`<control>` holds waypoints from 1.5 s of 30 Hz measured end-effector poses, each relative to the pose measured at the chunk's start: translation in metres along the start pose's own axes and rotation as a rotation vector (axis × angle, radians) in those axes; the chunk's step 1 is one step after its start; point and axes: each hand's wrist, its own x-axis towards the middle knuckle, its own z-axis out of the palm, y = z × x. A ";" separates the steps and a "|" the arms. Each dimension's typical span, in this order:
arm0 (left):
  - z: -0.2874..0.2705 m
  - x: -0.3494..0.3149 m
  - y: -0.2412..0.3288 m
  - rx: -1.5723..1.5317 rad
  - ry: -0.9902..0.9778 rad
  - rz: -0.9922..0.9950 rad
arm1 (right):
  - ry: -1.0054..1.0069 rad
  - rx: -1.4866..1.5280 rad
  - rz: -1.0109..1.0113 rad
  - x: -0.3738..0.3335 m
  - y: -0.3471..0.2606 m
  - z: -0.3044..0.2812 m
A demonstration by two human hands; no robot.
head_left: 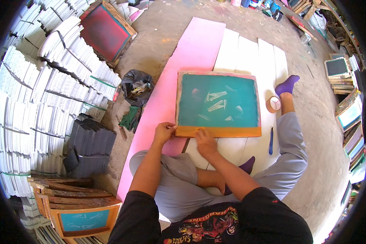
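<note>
Left hand (164,132): fingers narrowed at teal screen (220,99)'s near-left corner, hold unclear | right hand (205,142): on brown tape (232,132) along near edge, grip unclear | screen flat across pink board (195,49) and white boards (248,53), concrete floor (315,118) rightward | black bag (129,78) left, scraps (141,88) inside

A rectangular framed teal screen (236,97) with pale angular shapes lies flat mid-scene, long sides running left to right, brown tape (236,132) spanning its near edge.
</note>
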 end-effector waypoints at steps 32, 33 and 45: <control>0.001 -0.012 0.011 0.108 -0.079 0.036 | 0.107 -0.253 0.463 -0.108 0.199 -0.062; 0.003 -0.006 0.007 0.109 -0.090 0.045 | 0.110 -0.290 0.467 -0.111 0.201 -0.041; 0.006 -0.014 0.013 0.145 -0.061 0.037 | 0.201 -0.156 0.312 -0.094 0.175 -0.033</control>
